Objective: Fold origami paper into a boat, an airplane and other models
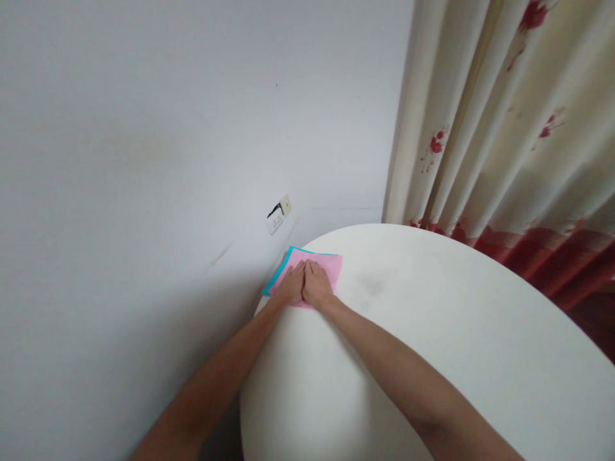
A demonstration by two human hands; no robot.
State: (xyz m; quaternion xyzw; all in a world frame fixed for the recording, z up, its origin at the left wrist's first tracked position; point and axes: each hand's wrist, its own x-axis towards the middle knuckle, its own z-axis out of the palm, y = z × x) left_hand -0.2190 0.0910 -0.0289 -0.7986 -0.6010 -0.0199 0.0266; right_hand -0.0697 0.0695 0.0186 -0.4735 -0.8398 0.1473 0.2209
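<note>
Both my arms reach forward to the far left edge of a round white table (432, 307). My left hand (291, 284) lies flat on a pink sheet (334, 264), which looks like paper or thin cloth. Right beside it, my right hand (317, 283) presses flat on the same sheet, the two hands touching along their inner sides. Under the pink sheet, a blue sheet (275, 282) shows along the left and far edges. Part of the blue sheet seems to stick out past the table's rim.
A white wall (144, 160) runs close along the table's left side. On it are a white socket (275, 221) and a smaller plate (286, 205) with a dark gap between them. Cream curtains (480, 141) with red patterns hang behind the table. A grey smudge (372, 283) marks the tabletop.
</note>
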